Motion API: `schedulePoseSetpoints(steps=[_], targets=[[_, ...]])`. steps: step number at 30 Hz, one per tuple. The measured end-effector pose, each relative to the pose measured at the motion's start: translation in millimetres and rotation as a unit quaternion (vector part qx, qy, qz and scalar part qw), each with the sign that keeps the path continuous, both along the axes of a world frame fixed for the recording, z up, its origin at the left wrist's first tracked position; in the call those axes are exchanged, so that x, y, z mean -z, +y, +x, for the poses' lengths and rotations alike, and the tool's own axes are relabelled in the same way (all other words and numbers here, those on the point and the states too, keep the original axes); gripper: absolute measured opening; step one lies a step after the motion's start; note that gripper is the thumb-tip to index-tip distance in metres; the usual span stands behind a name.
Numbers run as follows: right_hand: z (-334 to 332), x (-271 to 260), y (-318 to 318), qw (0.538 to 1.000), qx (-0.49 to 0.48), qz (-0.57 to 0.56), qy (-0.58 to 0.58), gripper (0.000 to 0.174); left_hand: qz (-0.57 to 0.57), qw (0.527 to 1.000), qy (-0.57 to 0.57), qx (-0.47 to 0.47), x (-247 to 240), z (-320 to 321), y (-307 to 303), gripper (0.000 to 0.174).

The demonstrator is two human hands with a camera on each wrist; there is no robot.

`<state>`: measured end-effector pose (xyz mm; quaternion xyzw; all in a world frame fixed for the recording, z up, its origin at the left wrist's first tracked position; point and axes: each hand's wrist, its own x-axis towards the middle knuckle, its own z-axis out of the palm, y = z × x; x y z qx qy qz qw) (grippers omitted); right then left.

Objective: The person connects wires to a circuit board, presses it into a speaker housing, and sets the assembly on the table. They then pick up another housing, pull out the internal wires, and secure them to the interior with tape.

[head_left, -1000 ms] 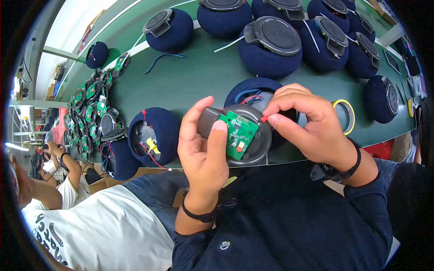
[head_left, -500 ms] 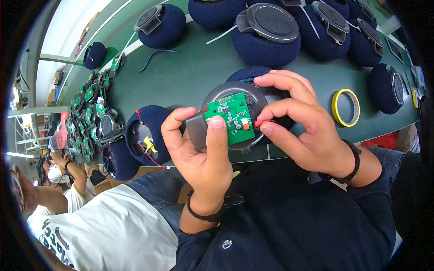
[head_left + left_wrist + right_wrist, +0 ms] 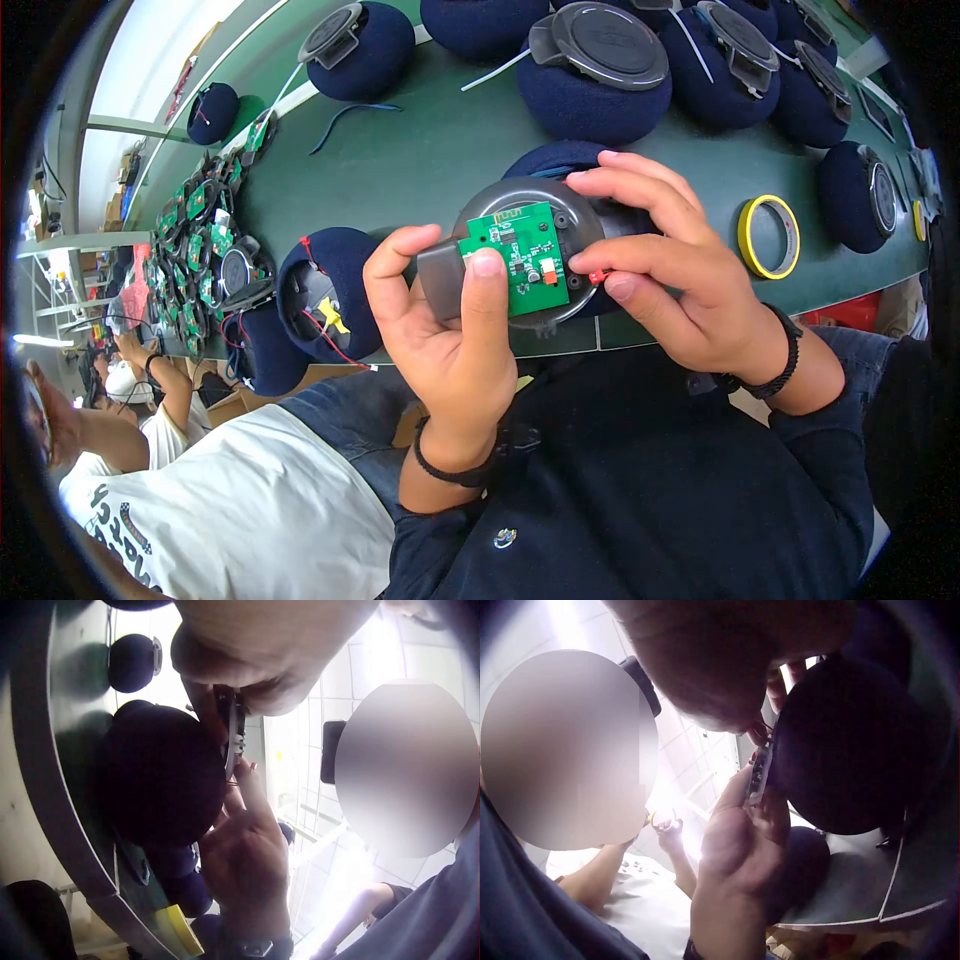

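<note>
A square green circuit board (image 3: 520,240), its printing too small to read, sits on a round black plastic base (image 3: 548,190), grey tab (image 3: 437,280) pointing left, long axis sideways. The left hand (image 3: 445,340) grips it, thumb on board; the right hand (image 3: 690,290) pinches a small red plug (image 3: 598,277). Beyond sits a dark-blue fabric ball (image 3: 560,155).

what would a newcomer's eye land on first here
The bright green circuit board, mid-view in the head picture, lies over a round dark gray base that the left hand grips. Just right of the board, a tiny red connector stands out, pinched by the right hand. Then come the yellow tape roll farther right and the navy fabric-covered housings along the top.
</note>
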<state>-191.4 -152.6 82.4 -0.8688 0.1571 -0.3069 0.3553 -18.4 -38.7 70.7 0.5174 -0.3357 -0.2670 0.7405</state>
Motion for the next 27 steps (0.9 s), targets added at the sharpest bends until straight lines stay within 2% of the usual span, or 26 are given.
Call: schedulePoseSetpoints(steps=[4, 6, 15, 27], targets=[[1, -4, -2, 0.999, 0.01, 0.029, -0.023, 0.012, -0.005, 1.0, -0.002, 0.002, 0, 0, -1, 0.037], [4, -8, -2, 0.999, 0.019, 0.027, -0.026, 0.013, 0.0, 1.0, 0.022, 0.007, 0, 1, 0, 0.042], [12, -11, 2, 0.998, 0.043, 0.044, -0.01, 0.015, -0.022, 0.998, 0.064, 0.012, 3, -1, 1, 0.042], [12, -13, 1, 0.995, 0.038, 0.09, 0.014, 0.012, -0.035, 0.998, 0.057, 0.013, 7, -3, -1, 0.042]])
